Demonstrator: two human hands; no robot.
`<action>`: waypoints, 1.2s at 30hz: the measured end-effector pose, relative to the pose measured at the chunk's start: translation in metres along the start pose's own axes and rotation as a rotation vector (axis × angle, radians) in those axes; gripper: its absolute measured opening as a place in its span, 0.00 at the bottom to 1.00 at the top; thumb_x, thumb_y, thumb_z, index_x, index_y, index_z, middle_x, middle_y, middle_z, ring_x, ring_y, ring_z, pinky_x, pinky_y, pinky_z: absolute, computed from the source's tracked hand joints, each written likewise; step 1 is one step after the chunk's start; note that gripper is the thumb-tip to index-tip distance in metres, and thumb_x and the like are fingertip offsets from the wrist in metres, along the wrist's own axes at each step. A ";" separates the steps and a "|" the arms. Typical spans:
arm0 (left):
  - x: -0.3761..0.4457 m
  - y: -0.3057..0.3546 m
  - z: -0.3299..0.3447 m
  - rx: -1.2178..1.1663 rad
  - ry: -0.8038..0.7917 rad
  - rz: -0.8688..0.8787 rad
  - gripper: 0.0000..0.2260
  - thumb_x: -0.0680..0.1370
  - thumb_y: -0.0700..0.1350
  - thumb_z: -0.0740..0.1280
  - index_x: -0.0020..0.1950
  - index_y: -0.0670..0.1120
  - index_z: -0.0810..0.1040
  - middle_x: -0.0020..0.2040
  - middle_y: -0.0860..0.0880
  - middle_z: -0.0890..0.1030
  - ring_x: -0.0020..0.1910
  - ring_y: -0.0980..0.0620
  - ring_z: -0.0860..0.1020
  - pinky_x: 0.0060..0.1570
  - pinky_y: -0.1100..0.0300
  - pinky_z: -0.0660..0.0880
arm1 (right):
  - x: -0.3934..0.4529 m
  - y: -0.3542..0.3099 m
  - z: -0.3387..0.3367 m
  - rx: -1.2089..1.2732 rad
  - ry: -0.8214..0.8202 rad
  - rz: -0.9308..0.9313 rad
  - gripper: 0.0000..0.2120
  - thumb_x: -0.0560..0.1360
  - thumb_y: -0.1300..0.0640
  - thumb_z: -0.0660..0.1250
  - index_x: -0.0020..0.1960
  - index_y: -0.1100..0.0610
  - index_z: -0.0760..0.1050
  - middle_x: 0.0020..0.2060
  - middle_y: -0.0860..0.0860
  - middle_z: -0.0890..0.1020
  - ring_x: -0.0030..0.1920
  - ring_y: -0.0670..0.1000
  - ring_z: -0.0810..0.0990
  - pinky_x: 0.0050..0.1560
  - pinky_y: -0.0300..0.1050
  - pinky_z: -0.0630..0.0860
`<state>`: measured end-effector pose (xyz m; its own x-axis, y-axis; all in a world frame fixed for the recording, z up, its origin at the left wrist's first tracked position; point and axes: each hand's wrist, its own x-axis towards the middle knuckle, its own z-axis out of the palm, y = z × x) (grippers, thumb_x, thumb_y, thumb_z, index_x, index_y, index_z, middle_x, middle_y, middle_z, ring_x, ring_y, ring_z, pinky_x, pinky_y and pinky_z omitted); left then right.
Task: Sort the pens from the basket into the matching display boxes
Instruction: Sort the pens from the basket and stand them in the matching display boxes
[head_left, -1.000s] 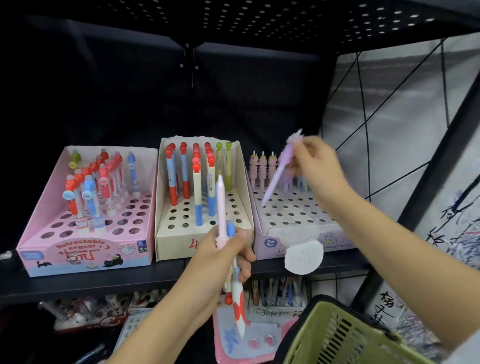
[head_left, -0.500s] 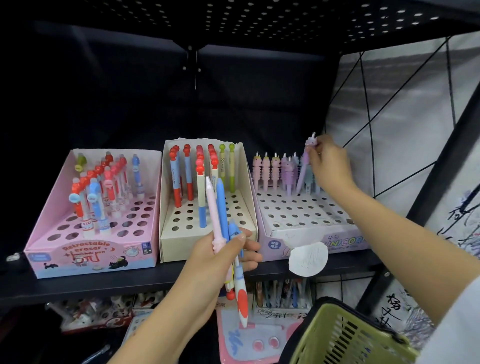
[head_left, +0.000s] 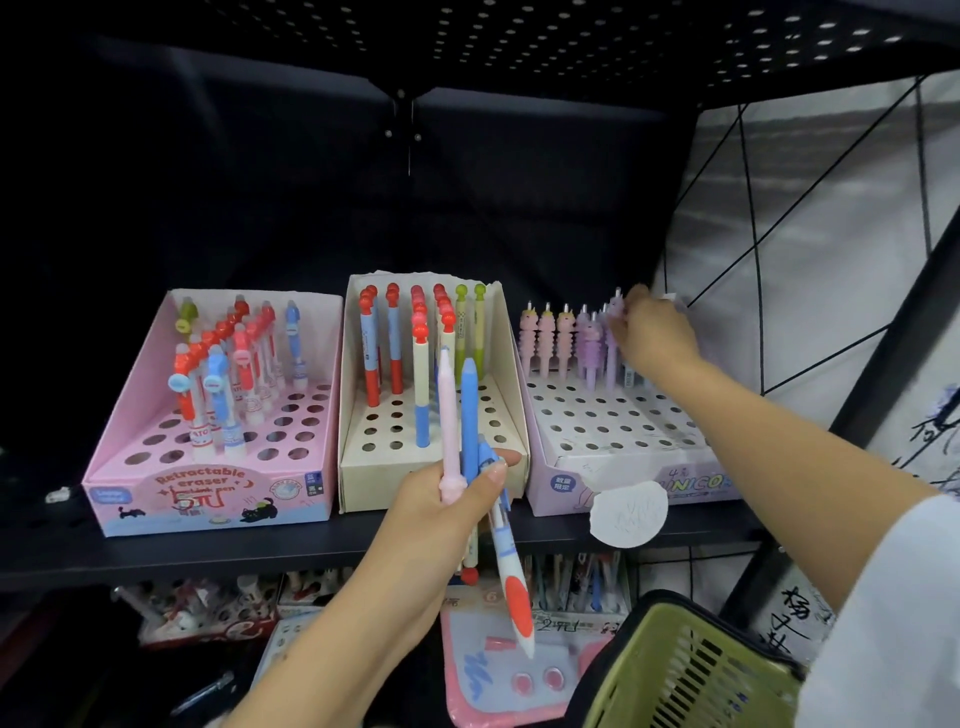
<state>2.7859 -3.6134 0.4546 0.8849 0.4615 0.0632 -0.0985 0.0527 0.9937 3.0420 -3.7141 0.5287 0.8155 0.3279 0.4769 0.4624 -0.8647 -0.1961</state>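
My left hand (head_left: 441, 514) grips a bundle of three pens in front of the cream box (head_left: 374, 483): a pink pen (head_left: 448, 410) and a blue pen (head_left: 470, 410) point up, and a white pen with a red end (head_left: 511, 582) hangs down. My right hand (head_left: 654, 338) reaches to the back row of the lilac unicorn box (head_left: 691, 486) and pinches the top of a purple unicorn pen (head_left: 612, 364), which stands upright among pink and purple ones. The pink eraser-pen box (head_left: 208, 493) stands at the left. The green basket (head_left: 691, 675) hangs at the lower right.
All three boxes stand on a black shelf (head_left: 208, 551) under a perforated shelf. A round white tag (head_left: 628, 512) hangs from the lilac box's front. A black rack post (head_left: 883, 332) slants up at the right. More stationery lies on the shelf below.
My right hand carried the purple unicorn pen from above the lilac box down and back into its rear row, where it now stands upright. My left hand stayed nearly still.
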 end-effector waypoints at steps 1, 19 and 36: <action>-0.001 0.001 -0.001 0.017 0.004 0.008 0.08 0.77 0.50 0.63 0.47 0.55 0.83 0.20 0.61 0.71 0.23 0.63 0.69 0.26 0.70 0.66 | -0.001 -0.001 0.002 -0.045 -0.020 -0.011 0.13 0.80 0.60 0.55 0.60 0.67 0.66 0.51 0.66 0.78 0.51 0.64 0.77 0.40 0.48 0.67; -0.004 0.009 -0.025 -0.185 0.128 0.069 0.05 0.74 0.43 0.68 0.48 0.43 0.79 0.34 0.48 0.76 0.34 0.54 0.71 0.32 0.65 0.71 | -0.134 -0.084 -0.038 1.003 -0.806 -0.384 0.10 0.79 0.54 0.60 0.50 0.47 0.81 0.45 0.44 0.82 0.42 0.43 0.77 0.40 0.33 0.74; -0.015 0.006 -0.072 -0.248 0.259 0.040 0.08 0.76 0.46 0.65 0.48 0.43 0.80 0.26 0.54 0.72 0.25 0.57 0.69 0.29 0.63 0.68 | -0.099 -0.139 -0.065 1.092 -0.047 -0.326 0.04 0.78 0.58 0.62 0.46 0.52 0.73 0.31 0.48 0.82 0.35 0.44 0.83 0.38 0.36 0.79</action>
<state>2.7390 -3.5561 0.4525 0.7367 0.6748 0.0443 -0.2660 0.2290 0.9364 2.8741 -3.6515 0.5644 0.6023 0.5098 0.6143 0.6918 0.0504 -0.7203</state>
